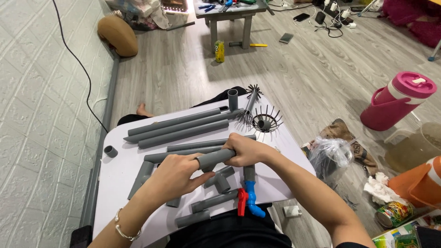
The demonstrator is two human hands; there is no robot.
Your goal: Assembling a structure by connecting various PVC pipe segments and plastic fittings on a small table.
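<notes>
Both hands meet over a small white table (pixel 117 172) on my lap. My left hand (pixel 172 177) grips one end of a short grey pipe piece (pixel 215 158), and my right hand (pixel 245 149) grips its other end. Under the hands lie grey tee fittings (pixel 222 178) and short pipe lengths (pixel 216 200). A blue valve with a red handle (pixel 246 200) lies near the table's front edge. Several long grey pipes (pixel 179 128) lie side by side farther back.
Two spiky grey drain strainers (pixel 265 120) and a short upright pipe (pixel 233 98) stand at the table's far right. A small grey ring (pixel 110 151) lies at its left. On the floor to the right are a plastic bag (pixel 330 154), a pink jug (pixel 397 101) and a can (pixel 391 213).
</notes>
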